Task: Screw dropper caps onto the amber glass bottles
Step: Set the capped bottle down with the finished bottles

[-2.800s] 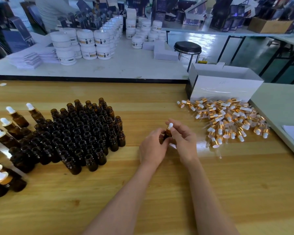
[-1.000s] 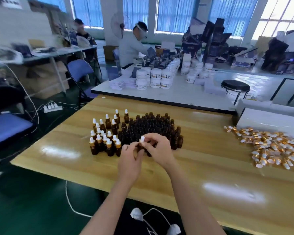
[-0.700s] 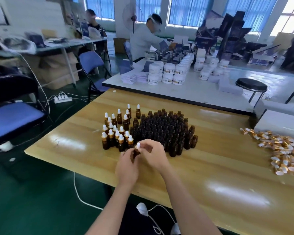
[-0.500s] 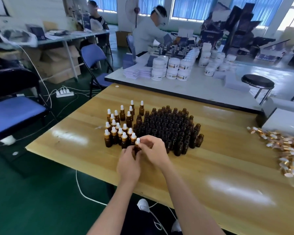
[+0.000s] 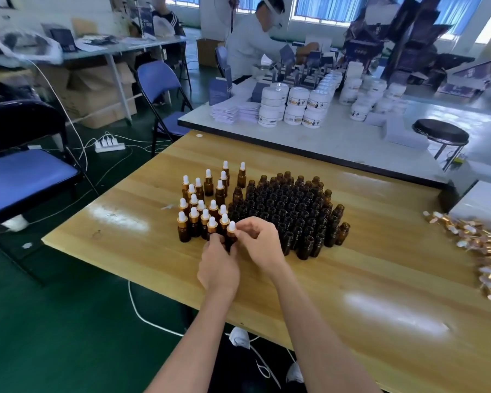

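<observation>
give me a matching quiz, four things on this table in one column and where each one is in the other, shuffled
1. capped bottles
2. open bottles
3. loose dropper caps
4. held bottle

a. right edge of wooden table
b. in left hand, right hand pinching its cap
c. left part of the cluster
d. right part of the cluster

Pairs: 1-c, 2-d, 3-a, 4-b

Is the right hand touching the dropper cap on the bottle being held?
Touching. In the head view the right hand pinches the white bulb of the dropper cap between its fingertips, no gap visible.
</observation>
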